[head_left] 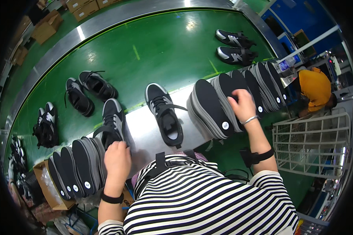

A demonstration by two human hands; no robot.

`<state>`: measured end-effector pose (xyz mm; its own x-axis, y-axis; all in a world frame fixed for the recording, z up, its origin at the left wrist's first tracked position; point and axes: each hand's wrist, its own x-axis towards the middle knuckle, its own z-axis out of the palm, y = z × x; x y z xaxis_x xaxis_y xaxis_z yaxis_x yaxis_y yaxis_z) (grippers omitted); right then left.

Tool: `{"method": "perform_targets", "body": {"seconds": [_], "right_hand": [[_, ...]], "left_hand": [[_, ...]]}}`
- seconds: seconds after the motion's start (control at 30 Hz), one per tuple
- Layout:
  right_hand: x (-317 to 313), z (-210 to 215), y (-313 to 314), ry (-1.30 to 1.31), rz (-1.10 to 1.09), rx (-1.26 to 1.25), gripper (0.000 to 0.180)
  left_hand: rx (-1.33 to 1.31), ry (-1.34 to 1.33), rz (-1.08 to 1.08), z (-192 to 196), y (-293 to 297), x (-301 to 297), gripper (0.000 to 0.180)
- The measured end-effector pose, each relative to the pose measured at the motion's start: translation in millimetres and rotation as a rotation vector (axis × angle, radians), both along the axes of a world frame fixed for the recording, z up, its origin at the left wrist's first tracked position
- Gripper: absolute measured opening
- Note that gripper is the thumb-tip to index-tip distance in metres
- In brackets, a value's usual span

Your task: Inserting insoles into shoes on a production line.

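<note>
left hand [117, 159] on laced shoe [113, 124], right hand [242, 104] on foam insoles [213, 106]

Left hand [117, 161]: fingertips hidden behind the heel of a black shoe [113, 123]; grip not discernible.
Right hand [242, 105]: fingertips buried among upright black insoles [223, 103]; contact not discernible.
Insole rows: individual count unclear where they overlap.
Cardboard box [47, 184], lower left: contents blurred under plastic.
Shoes at far left edge [16, 150]: dark, distorted, number unclear.
Person in orange [314, 88], right: partly hidden by insoles and white wire rack [313, 145].
Cartons [82, 8], top: cut by frame edge.
</note>
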<state>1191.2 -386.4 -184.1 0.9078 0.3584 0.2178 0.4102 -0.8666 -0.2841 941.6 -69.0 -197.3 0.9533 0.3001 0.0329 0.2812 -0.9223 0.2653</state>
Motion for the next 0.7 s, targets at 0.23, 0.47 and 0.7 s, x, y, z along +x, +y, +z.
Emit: {"method": "perform_targets", "body": {"seconds": [0.23, 0.47, 0.7], "right_hand": [[10.3, -13.2, -17.1, 0.333, -0.253, -0.176, 0.053], [-16.3, 40.3, -6.0, 0.656, 0.007, 0.622, 0.015], [-56.9, 58.0, 43.5, 1.382, 0.252, 0.311, 0.022]], "left_hand": [[-0.195, -0.17, -0.295, -17.5, -52.7, 92.3, 0.095], [-0.544, -0.272, -0.267, -44.1, -50.0, 128.5, 0.038], [-0.803, -0.134, 0.03, -43.4, -47.4, 136.1, 0.025]]}}
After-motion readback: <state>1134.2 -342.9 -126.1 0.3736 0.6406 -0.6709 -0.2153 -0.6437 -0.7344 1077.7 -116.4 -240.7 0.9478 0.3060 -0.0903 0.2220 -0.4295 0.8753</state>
